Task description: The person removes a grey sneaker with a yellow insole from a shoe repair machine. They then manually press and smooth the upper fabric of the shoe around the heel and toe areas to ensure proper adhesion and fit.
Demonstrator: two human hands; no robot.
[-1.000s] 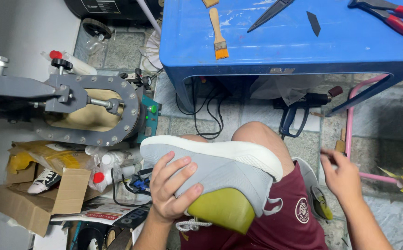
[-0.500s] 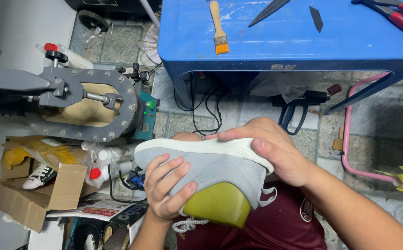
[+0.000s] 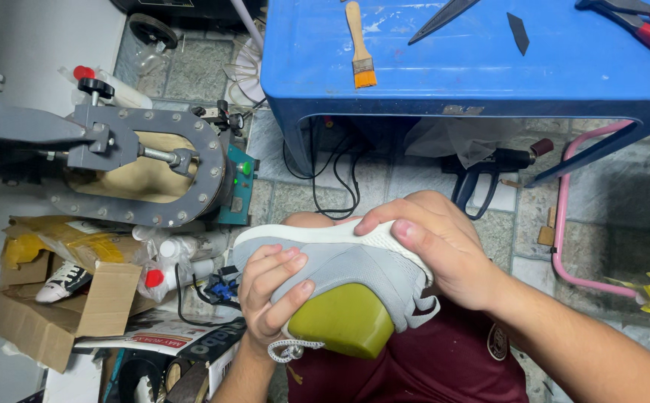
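Observation:
A grey knit sneaker with a white sole lies sideways over my lap, an olive-green shoe last filling its opening. My left hand grips the grey upper from below, fingers curled over its side. My right hand is clamped over the white sole and the heel end, thumb pressed along the sole's edge. A white lace end hangs under my left wrist.
A blue plastic table stands ahead with a paintbrush, shears, a dark cut piece and red-handled pliers. A grey sole-press machine sits at left above a cardboard box and bottles. A heat gun and cables lie under the table.
My right hand came in from the right and closed over the sneaker's sole and heel. The shoe has tilted slightly while my left hand kept its grip.

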